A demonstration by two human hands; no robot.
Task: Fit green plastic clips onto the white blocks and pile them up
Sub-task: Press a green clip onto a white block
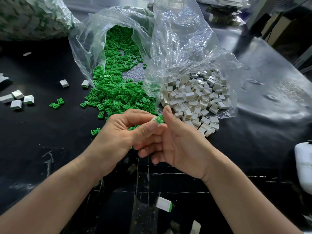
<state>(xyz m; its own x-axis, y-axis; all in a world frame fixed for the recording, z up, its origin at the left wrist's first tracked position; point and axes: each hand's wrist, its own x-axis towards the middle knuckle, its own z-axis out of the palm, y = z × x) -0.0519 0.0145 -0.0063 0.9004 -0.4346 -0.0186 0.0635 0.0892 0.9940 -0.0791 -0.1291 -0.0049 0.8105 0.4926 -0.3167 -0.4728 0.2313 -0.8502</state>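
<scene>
I pinch the white block (155,122) in my left hand (118,132) above the table (50,135), its green clip (159,119) pointing right toward my nearer right hand (179,142), whose curled fingers (148,146) support the block, thumb beside the clip.

I've open table (47,135) near-left and far right; clips (114,93) and blocks (194,100) heaped in bags (177,39) block the front; white tub (303,166) crowds right edge.

glossy black table (50,135), scuffed surface
</scene>
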